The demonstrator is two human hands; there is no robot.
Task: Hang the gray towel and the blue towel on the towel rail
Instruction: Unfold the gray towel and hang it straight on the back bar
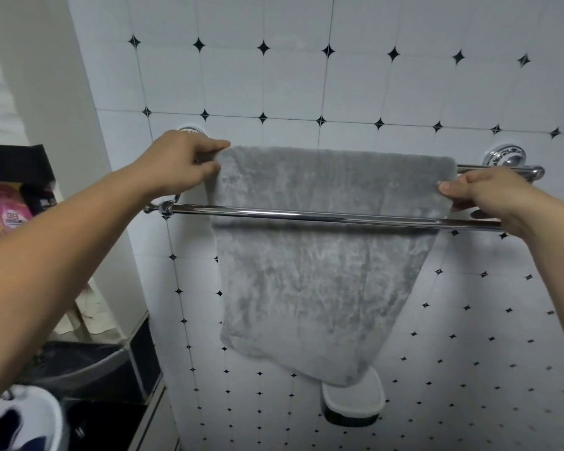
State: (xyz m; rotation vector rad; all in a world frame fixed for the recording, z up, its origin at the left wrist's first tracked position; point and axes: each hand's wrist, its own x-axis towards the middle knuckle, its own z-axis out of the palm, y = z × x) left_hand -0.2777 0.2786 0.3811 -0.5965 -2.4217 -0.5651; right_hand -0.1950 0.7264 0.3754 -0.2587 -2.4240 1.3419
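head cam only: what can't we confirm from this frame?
- Blue towel: not in view anywhere.
- Back bar of the towel rail: mostly covered by the gray towel.
- Left wall mount: hidden behind the left hand.
- Right hand fingertips: tucked behind the towel edge.
- Pink packet: label too blurred to read.

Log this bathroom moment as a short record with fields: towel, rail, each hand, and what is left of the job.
towel: fluffy gray towel draped over the back bar, hanging behind the front bar
rail: chrome double-bar towel rail on the white tiled wall
left hand: pinching the towel's upper left edge
right hand: pinching the towel's right edge
blue towel: not in view
remaining: blue towel not yet hung
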